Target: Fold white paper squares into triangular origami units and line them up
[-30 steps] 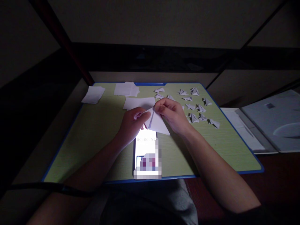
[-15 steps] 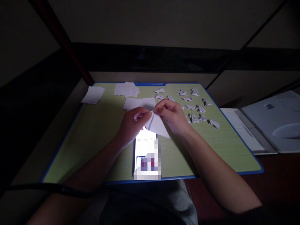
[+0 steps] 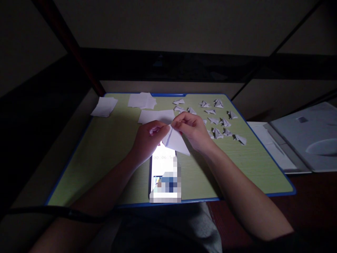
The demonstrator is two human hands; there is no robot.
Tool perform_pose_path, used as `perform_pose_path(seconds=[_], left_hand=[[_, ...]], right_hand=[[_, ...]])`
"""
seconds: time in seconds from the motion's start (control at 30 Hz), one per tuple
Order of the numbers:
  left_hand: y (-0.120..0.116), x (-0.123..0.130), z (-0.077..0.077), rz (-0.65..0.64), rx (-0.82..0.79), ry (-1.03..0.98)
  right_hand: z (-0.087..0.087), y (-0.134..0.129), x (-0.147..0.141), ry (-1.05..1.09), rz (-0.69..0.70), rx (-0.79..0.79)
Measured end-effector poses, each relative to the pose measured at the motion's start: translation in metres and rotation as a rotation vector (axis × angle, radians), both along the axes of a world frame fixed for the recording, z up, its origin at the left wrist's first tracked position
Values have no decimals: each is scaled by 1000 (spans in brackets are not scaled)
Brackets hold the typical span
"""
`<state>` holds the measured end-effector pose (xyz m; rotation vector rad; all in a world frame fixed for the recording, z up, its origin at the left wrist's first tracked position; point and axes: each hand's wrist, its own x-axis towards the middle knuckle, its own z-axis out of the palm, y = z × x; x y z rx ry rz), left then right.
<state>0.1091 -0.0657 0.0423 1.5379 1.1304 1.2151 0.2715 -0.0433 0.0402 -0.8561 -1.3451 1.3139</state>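
A partly folded sheet of white paper [image 3: 177, 141] is held up between my two hands, its narrow end at the top and its wide end toward me. My left hand [image 3: 150, 137] pinches its upper left edge between thumb and fingers. On the other side, my right hand [image 3: 193, 129] grips the tip and right edge. Below the paper lies a lit phone [image 3: 163, 163] showing a running timer, its upper part covered by the paper and my left hand. Just beyond my hands is a flat white sheet [image 3: 155, 116].
Several small folded paper planes [image 3: 217, 133] are scattered over the right of the green table [image 3: 105, 158] with its blue rim. Paper stacks lie at the back left [image 3: 104, 106] and back middle [image 3: 140, 101]. A dark cable [image 3: 52, 211] crosses the lower left.
Almost nothing has moved; both hands keep their pinch on the paper, which has shifted very slightly. The phone's timer and the picture on its screen have changed.
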Motion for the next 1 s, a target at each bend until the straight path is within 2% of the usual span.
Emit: perform_pose_path(seconds=[0.17,0.53,0.77,0.9,1.0], left_hand=[[0,2,-1,-7,9,-19],[2,-1,-4,55,23,-35],[0,2,-1,32,72,-11],[0,2,0,18,45,-17],[2,0,-2,24,41,-22]], right_hand=[[-4,2,-1,118,37,-31],[0,-2,-2,-23,28,-19],[-2,0,-1,40,3,-10],[-3,0,-1,50,-14,-26],[-3,0,-1,41,21,-64]])
